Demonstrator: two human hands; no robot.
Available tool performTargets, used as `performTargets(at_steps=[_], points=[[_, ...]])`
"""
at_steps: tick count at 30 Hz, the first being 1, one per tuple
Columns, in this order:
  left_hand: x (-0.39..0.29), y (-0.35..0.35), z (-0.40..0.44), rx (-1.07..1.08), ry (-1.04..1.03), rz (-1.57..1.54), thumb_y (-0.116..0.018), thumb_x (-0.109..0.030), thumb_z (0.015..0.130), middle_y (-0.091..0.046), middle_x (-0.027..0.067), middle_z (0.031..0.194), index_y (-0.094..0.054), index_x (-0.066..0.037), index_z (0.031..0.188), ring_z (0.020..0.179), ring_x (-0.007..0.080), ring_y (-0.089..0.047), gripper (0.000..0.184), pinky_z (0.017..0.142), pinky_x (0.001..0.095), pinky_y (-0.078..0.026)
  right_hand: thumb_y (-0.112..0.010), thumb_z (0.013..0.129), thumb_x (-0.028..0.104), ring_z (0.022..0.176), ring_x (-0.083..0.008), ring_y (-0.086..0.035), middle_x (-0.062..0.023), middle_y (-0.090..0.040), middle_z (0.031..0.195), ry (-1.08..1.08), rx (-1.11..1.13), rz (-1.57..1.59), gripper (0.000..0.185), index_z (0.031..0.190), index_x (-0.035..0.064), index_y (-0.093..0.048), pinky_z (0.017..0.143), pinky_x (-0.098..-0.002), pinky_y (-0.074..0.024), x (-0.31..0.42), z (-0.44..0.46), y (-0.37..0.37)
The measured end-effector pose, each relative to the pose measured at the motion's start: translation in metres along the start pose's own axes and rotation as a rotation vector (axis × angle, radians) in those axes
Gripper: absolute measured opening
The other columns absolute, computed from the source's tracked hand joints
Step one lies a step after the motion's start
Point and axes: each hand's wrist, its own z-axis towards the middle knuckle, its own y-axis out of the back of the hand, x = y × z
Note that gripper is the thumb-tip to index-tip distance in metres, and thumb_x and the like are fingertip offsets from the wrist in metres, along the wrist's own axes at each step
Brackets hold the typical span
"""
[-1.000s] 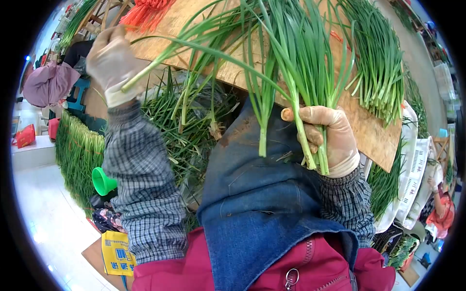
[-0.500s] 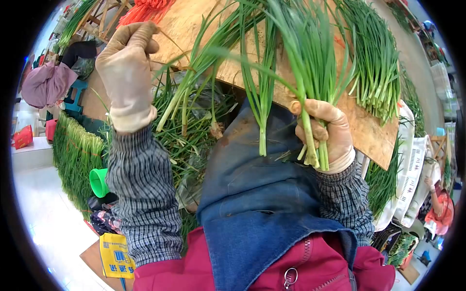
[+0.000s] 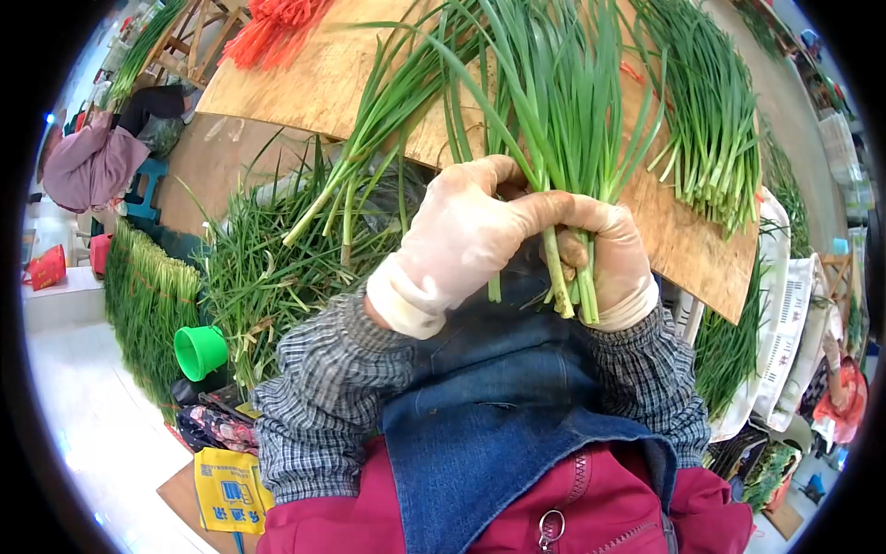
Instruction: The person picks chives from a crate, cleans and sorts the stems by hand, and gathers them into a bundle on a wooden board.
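In the fist of my right hand (image 3: 620,254) is a small bunch of garlic chives (image 3: 586,111), leaves pointing up and away, pale stem ends sticking out below the fingers. My left hand (image 3: 461,226) meets the right one, its thumb and fingers closed on a stalk at the front of the bunch. Thin pale gloves cover both hands. Loose chives (image 3: 369,129) lie across the wooden board (image 3: 711,263) and hang over its near edge. At the board's right side rests a thick pile of chives (image 3: 711,138) with the stem ends toward me.
A heap of leafy scraps (image 3: 277,258) lies at the left below the board. Beyond it stand bundled chives (image 3: 148,305) and a green cup (image 3: 200,352). Red ties (image 3: 277,28) sit on the board's far left. A person (image 3: 97,166) sits at the upper left; white crates (image 3: 784,342) stand at right.
My left hand has come from the raised position at upper left down to the bunch and closed on a stalk. My right hand keeps its hold in nearly the same place.
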Motion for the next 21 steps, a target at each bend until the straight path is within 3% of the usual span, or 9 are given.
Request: performTargets(at_steps=[4,6,9,11,14,15,16,19,21], points=[[0.015,0.003,0.009,-0.087,-0.045,0.23,-0.064,-0.015,0.079,-0.057,0.0021,0.063,-0.063,0.002,0.081,0.054,0.0081,-0.05,0.018,0.047,0.0243,-0.039,-0.055,0.078,0.007,0.036,-0.0124,-0.046,-0.0033,-0.046,0.046,0.104,-0.136,-0.253,0.011,0.074,-0.003,-0.057,0.032,-0.0253,-0.0382,-0.001,-0.005,-0.008],[0.02,0.002,0.01,-0.126,-0.282,0.579,-0.062,-0.014,0.079,-0.058,0.0082,0.059,-0.061,0.003,0.072,0.054,0.0144,-0.055,0.018,0.048,0.029,-0.041,-0.056,0.077,0.006,0.035,-0.0128,-0.045,-0.0035,-0.046,0.046,0.184,-0.185,-0.325,0.01,0.075,-0.0037,-0.058,0.031,-0.0254,-0.0378,-0.008,-0.003,-0.008],[0.013,0.003,0.001,-0.189,-0.46,0.965,-0.058,-0.01,0.08,-0.061,0.0132,0.064,-0.058,0.002,0.068,0.055,0.0219,-0.059,0.017,0.051,0.0289,-0.045,-0.057,0.075,0.006,0.037,-0.0119,-0.044,-0.0021,-0.045,0.046,0.036,-0.137,-0.218,0.012,0.077,-0.006,-0.059,0.034,-0.0232,-0.038,-0.003,-0.007,-0.008],[0.012,0.023,-0.008,-0.427,-0.577,0.956,-0.061,-0.009,0.077,-0.059,0.0131,0.063,-0.059,-0.003,0.07,0.054,0.0257,-0.058,0.009,0.052,0.0333,-0.046,-0.057,0.076,0.007,0.038,-0.0107,-0.044,-0.0009,-0.043,0.044,-0.052,-0.086,-0.138,0.014,0.078,-0.0067,-0.06,0.036,-0.0216,-0.0384,0.003,-0.007,-0.004],[0.006,0.082,-0.042,-0.843,-0.545,0.824,-0.065,-0.006,0.072,-0.059,0.0106,0.068,-0.06,-0.005,0.076,0.056,0.025,-0.057,0.007,0.053,0.0334,-0.047,-0.056,0.077,0.005,0.042,-0.0069,-0.044,-0.0068,-0.059,0.065,-0.061,0.02,0.067,0.019,0.093,-0.0045,-0.057,0.038,-0.02,-0.039,0.002,0.002,0.012],[0.006,0.111,-0.054,-1.011,-0.548,1.054,-0.065,-0.006,0.073,-0.06,0.0106,0.071,-0.06,-0.005,0.078,0.061,0.0247,-0.057,0.008,0.057,0.0334,-0.047,-0.055,0.078,0.004,0.044,-0.0057,-0.045,-0.0102,-0.063,0.079,-0.046,0.045,0.083,0.022,0.1,-0.0033,-0.055,0.041,-0.0186,-0.0394,0.003,0.0,0.009],[0.007,0.133,-0.064,-1.172,-0.547,1.286,-0.065,-0.006,0.073,-0.06,0.0105,0.075,-0.061,-0.004,0.081,0.066,0.0244,-0.057,0.009,0.062,0.0334,-0.047,-0.055,0.078,0.004,0.044,-0.0057,-0.045,-0.0102,-0.063,0.079,-0.073,0.057,0.115,0.022,0.099,-0.0034,-0.055,0.041,-0.0185,-0.0398,0.001,0.002,0.008],[0.018,0.155,-0.07,-1.097,-0.551,1.587,-0.065,-0.007,0.074,-0.06,0.0114,0.08,-0.061,-0.004,0.082,0.075,0.0256,-0.058,0.01,0.07,0.0348,-0.046,-0.055,0.079,0.006,0.046,-0.0057,-0.045,-0.0104,-0.063,0.083,-0.126,0.077,0.136,0.023,0.1,-0.004,-0.055,0.045,-0.018,-0.0416,-0.002,0.004,0.008],[0.027,0.141,-0.057,-0.881,-0.373,1.337,-0.063,-0.013,0.077,-0.061,0.0117,0.083,-0.062,-0.003,0.086,0.078,0.0255,-0.058,0.013,0.073,0.0347,-0.046,-0.055,0.08,0.006,0.047,-0.0062,-0.046,-0.0102,-0.063,0.083,-0.101,0.092,0.163,0.024,0.101,-0.0041,-0.055,0.045,-0.0186,-0.042,-0.003,0.004,0.007]])
